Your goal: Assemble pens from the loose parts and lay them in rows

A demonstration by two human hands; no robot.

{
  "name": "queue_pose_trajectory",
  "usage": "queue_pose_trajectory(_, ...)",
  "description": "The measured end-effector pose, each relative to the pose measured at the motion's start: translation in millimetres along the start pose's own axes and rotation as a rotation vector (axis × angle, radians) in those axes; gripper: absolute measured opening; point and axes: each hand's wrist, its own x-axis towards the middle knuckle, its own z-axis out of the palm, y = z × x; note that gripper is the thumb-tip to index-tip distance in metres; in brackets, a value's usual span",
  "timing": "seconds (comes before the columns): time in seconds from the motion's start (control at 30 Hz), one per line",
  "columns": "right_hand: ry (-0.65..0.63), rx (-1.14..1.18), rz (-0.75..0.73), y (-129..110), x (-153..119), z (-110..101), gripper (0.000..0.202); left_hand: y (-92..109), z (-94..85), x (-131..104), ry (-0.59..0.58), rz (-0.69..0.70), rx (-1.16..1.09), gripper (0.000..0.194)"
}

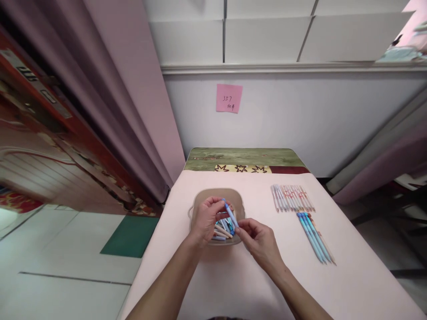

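A light blue pen point(231, 214) is held slantwise above a beige basket point(203, 194). My left hand point(210, 218) pinches its upper end, where a darker blue piece shows. The fingers of my right hand point(257, 240) close on its lower end. Inside the basket lie loose pens point(223, 231) in blue, white and tan, partly hidden under my left hand. To the right, a row of pale pens with reddish marks point(292, 198) lies side by side. Just below that row are several blue pens point(312, 238) and a tan one, their tips pointing toward me.
A pale cloth covers the table point(267, 284), with a green patterned strip point(243, 156) at the back edge. A pink note point(228, 98) is stuck on the wall behind. A purple curtain point(133, 89) hangs at the left, and a green mat point(130, 235) lies on the floor.
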Motion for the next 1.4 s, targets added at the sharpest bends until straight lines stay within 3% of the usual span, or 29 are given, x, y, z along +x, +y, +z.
queue_pose_trajectory(0.27,0.177,-0.364,-0.133,-0.1,-2.4,-8.6,0.009,-8.5,15.2,-2.9,-0.030,0.032,0.128,0.030)
queue_pose_trajectory(0.47,0.325,-0.449,-0.111,24.4,-21.3,-45.6,0.013,-12.5,17.8,-16.0,-0.117,0.139,0.395,0.039)
queue_pose_trajectory(0.63,0.510,-0.712,0.140,65.3,-41.6,-106.9,0.022,-23.2,-13.4,-31.9,-0.148,0.236,0.733,0.028)
queue_pose_trajectory(0.8,0.444,-0.979,0.487,84.8,-40.2,-147.9,0.024,-32.0,-36.2,-44.6,0.013,0.460,1.025,0.025)
queue_pose_trajectory(0.93,0.391,-1.080,0.568,88.0,-29.8,-151.9,0.027,-39.3,-43.0,-46.5,-0.039,0.716,1.201,0.023)
queue_pose_trajectory(1.07,0.371,-1.130,0.559,91.1,-25.3,-151.2,0.030,-51.9,-50.7,-40.7,-0.137,0.958,1.407,0.028)
queue_pose_trajectory(1.4,0.392,-1.138,0.541,106.7,-27.6,-153.2,0.037,-68.2,-43.7,-50.9,-0.248,0.915,1.530,0.027)
